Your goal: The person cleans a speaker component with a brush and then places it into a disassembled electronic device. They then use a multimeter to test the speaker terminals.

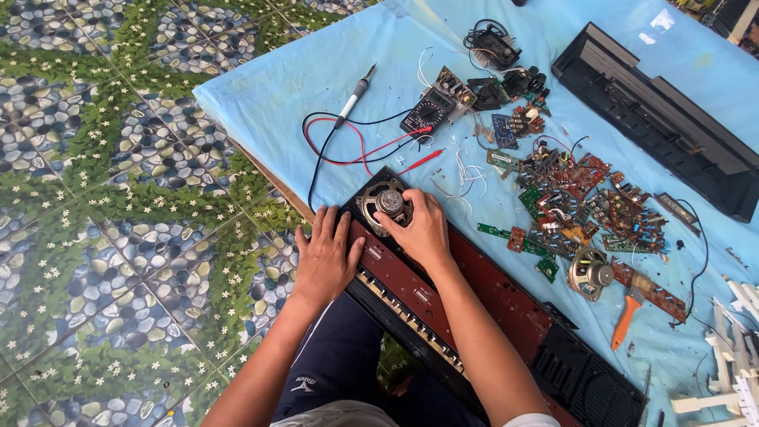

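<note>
I am pressing my left hand (322,259) flat, fingers spread, on the near-left end of the opened keyboard chassis (466,296), holding nothing. My right hand (423,229) is curling over the round speaker (382,200) seated in that same end, fingertips touching its rim and magnet; whether I am actually pinching it I cannot tell from here. The speaker is lying just beyond and to the right of my left hand and directly under my right, so the right is the nearer one. The chassis is running its long axis from the near left, by the table edge, out to the right, with a strip of keys (403,312) along its near side and a black speaker grille (589,383) at its right end.

Farther out on the blue cloth (269,87) a multimeter (427,113) is sitting with red and black leads, a soldering iron (356,93) to its left. To the right, a heap of circuit boards (581,202), a second loose speaker (593,273), an orange-handled tool (624,320) and a long black casing (660,119) at the far right.
</note>
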